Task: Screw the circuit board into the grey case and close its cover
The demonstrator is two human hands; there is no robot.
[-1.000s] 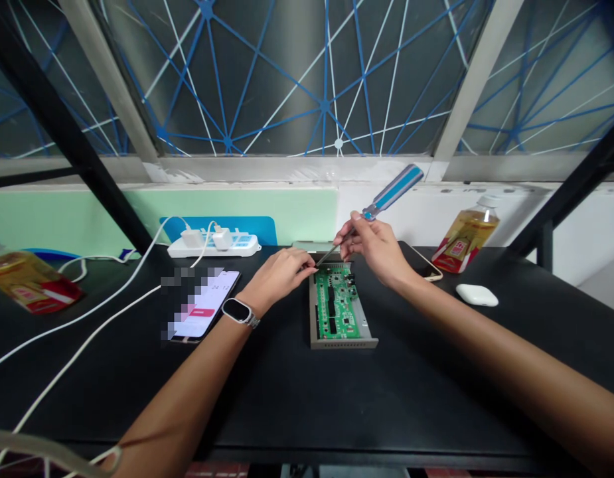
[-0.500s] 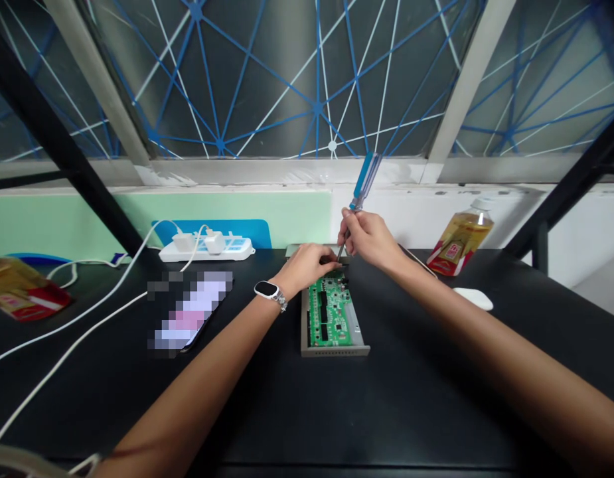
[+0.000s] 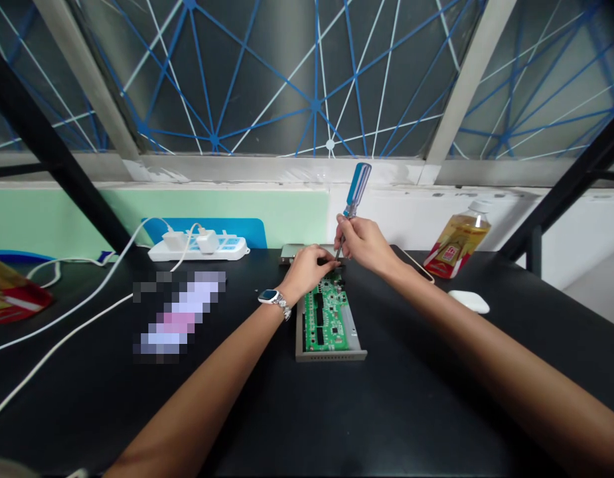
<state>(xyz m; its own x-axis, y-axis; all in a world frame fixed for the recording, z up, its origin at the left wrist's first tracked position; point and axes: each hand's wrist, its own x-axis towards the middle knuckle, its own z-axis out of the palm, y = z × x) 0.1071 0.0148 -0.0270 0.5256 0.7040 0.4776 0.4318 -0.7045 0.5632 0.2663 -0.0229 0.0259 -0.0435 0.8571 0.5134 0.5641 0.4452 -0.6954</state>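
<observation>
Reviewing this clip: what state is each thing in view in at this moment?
Screwdriver: handle up, in the right hand
Circuit board: exposed in open casing
Power strip: two plugs in
Phone: blurred, screen looks lit
Right-side bottle: capped
White case: looks closed

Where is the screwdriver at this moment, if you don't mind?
In the head view, the screwdriver is in the right hand, upright with a slight lean, above the far end of the green circuit board.

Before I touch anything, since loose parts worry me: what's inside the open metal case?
Inside the metal case is a green circuit board with black components, beside a metal strip. The left hand covers the far-left part, hiding what lies there.
</observation>
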